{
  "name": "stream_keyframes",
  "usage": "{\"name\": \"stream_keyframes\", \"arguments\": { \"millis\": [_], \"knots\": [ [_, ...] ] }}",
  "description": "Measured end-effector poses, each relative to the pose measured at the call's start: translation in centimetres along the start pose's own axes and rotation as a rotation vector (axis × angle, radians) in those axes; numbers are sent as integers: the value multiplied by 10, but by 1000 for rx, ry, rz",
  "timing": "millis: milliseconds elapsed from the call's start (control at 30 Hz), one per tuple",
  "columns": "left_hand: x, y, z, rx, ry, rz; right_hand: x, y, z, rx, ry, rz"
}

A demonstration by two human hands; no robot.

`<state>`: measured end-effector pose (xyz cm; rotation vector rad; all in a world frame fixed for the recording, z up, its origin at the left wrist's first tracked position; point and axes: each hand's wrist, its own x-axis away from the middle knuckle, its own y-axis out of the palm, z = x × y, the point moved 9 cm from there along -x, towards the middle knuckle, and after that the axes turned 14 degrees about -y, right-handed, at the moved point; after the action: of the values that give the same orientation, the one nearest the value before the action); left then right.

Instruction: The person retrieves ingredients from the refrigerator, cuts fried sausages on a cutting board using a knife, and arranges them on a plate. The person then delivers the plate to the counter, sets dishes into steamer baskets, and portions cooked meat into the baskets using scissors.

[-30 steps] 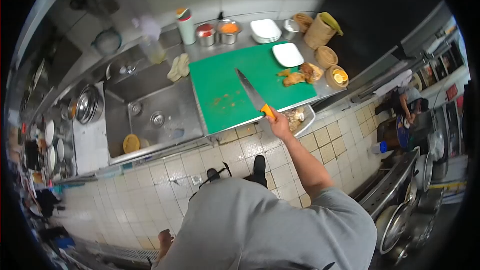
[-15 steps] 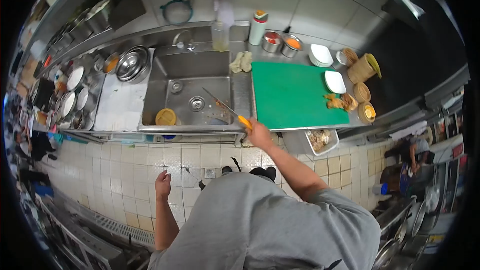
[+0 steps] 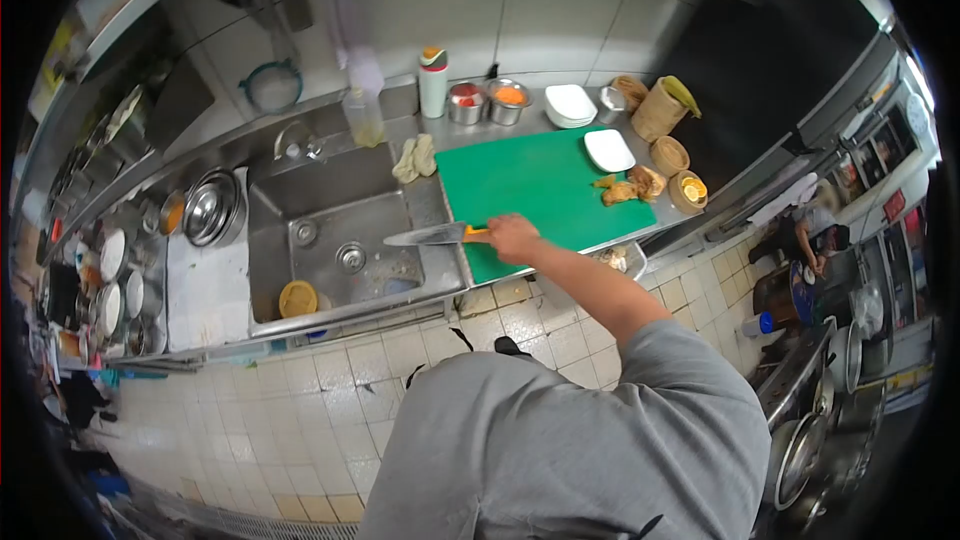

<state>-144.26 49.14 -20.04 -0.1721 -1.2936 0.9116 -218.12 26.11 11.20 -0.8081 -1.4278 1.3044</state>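
Note:
My right hand (image 3: 514,239) is closed round the orange handle of a kitchen knife (image 3: 425,236), over the front left part of a green cutting board (image 3: 520,180). The broad blade points left, past the board's edge and across the sink's right side. Pieces of browned food, perhaps cooked meat (image 3: 630,188), lie at the board's right end. A white square dish (image 3: 609,151) sits just behind them. My left hand is out of view.
Left of the board is a steel sink (image 3: 330,202) with a yellow round container (image 3: 298,298). A crumpled cloth (image 3: 415,158) lies between them. Behind the board stand a bottle (image 3: 433,88), stacked white dishes (image 3: 570,106) and steel pots. A bin (image 3: 632,262) is below the counter; another person (image 3: 815,225) is far right.
The knife has swung from slanting over the sink to lying nearly level, its handle now over the board. My left hand has left the view. The camera has turned to the right.

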Motion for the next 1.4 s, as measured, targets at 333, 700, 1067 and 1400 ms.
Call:
{"name": "stream_keyframes", "arguments": {
  "millis": [333, 700, 1067, 1400],
  "knots": [
    [-116, -87, 178, 403, -95, 93, 89, 51, 205, -19, 344, 120],
    [-94, 32, 431, 854, 46, -290, 158, 11, 488, -342, 625, 1270],
    [119, 59, 441, 278, -324, -4, 215, 149, 768, -753, 1147, 804],
    [150, 50, 450, 278, -354, 50, 223, 137, 769, -578, 1329, 902]
  ]
}}
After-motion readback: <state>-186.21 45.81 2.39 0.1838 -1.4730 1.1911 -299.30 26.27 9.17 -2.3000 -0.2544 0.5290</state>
